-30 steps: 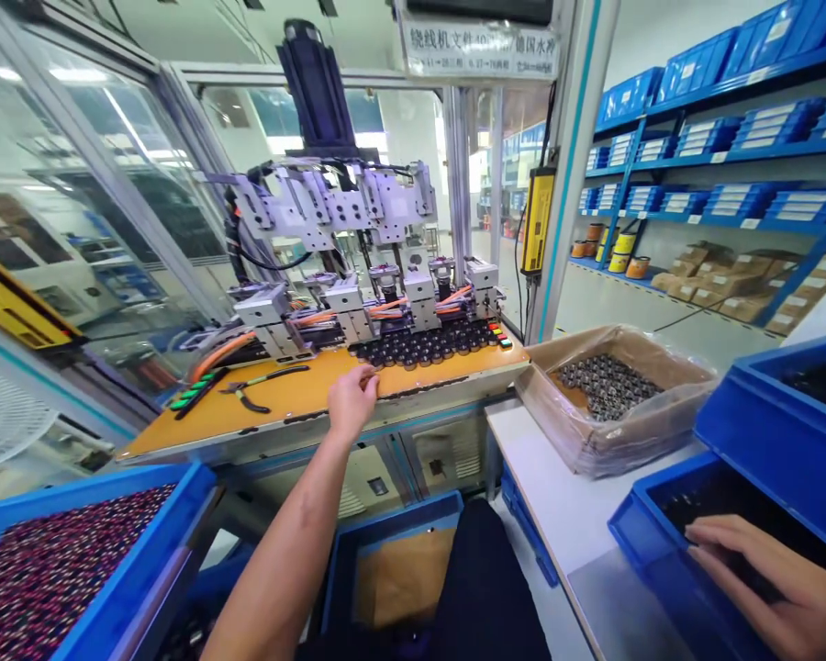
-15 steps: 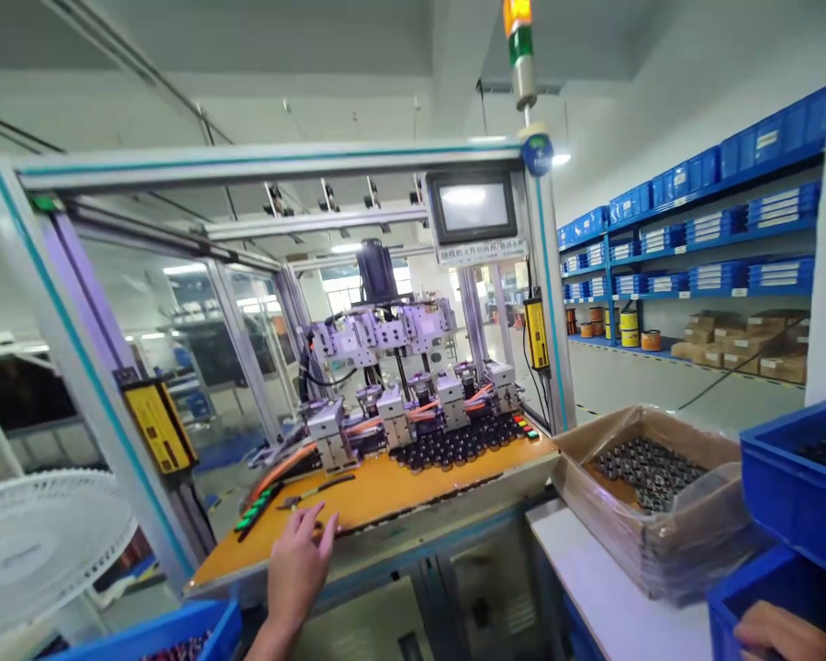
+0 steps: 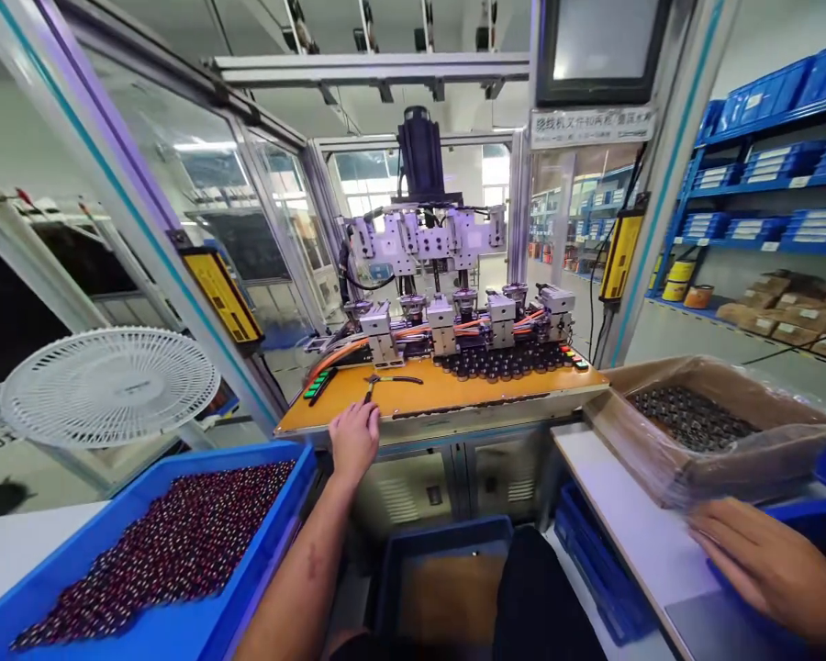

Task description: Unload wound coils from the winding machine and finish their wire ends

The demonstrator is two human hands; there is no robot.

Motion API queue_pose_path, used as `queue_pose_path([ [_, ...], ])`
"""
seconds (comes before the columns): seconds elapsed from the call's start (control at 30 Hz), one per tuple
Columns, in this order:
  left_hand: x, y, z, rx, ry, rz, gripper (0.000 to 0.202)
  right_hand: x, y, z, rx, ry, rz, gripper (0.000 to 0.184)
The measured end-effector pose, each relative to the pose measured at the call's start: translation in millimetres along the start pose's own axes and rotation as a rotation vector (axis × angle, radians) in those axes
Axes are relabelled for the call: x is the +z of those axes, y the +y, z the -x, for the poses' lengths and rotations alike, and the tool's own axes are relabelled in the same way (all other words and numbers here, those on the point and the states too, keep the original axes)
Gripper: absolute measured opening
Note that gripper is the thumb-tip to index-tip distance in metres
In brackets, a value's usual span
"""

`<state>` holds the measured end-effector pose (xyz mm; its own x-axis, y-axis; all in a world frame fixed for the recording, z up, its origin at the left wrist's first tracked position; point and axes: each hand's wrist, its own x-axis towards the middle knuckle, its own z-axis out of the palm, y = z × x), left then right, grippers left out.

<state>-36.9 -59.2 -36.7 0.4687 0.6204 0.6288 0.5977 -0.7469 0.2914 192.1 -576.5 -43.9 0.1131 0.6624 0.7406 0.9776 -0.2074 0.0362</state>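
Observation:
My left hand rests on the front edge of the orange machine table, fingers lying flat and holding nothing. It is just short of the small pliers lying on that table. Behind the pliers stands a winding machine with a row of dark round parts in front of it. My right hand lies flat, fingers stretched, on the white bench at the rim of a blue bin, holding nothing.
A blue tray of small dark red parts sits at the lower left, with a white fan behind it. A lined cardboard box of dark parts stands on the bench. Blue shelving fills the right wall. A blue crate sits below.
The view swung up and back down. My left hand drew back from the row of dark parts to the table's front edge near the pliers. My right hand came out of the blue bin.

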Motion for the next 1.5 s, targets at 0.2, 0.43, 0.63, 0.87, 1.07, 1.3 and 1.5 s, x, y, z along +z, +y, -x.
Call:
queue_pose_path([
  [0.2, 9.1, -13, 9, 0.069, 0.102, 0.114, 0.037, 69, -75, -143, -0.403, -0.044, -0.072, 0.013],
  [0.43, 27.4, -31, 14, 0.119, 0.328, 0.234, 0.028, 230, -132, -299, -0.144, -0.299, -0.230, 0.018],
  [0.63, 27.1, -41, 22, 0.174, 0.361, 0.383, 0.049, 294, -154, -341, 0.001, -0.533, -0.206, 0.013],
  [0.87, -26.2, -31, 24, -0.262, 0.041, 0.629, 0.044, 246, -162, -360, 0.134, -0.701, -0.516, 0.019],
  [1.07, -89.3, 1, 7, -0.861, -0.726, 1.147, 0.048, 194, -186, -376, 0.155, -0.628, -0.865, 0.023],
  [1.3, -111.6, 39, -20, -0.824, -0.749, 1.254, 0.053, 183, -185, -384, 0.508, -0.768, -1.517, 0.046],
  [1.5, -108.1, 56, -52, -0.613, -0.756, 1.258, 0.052, 189, -165, -397, 0.655, -0.959, -1.821, 0.056],
])
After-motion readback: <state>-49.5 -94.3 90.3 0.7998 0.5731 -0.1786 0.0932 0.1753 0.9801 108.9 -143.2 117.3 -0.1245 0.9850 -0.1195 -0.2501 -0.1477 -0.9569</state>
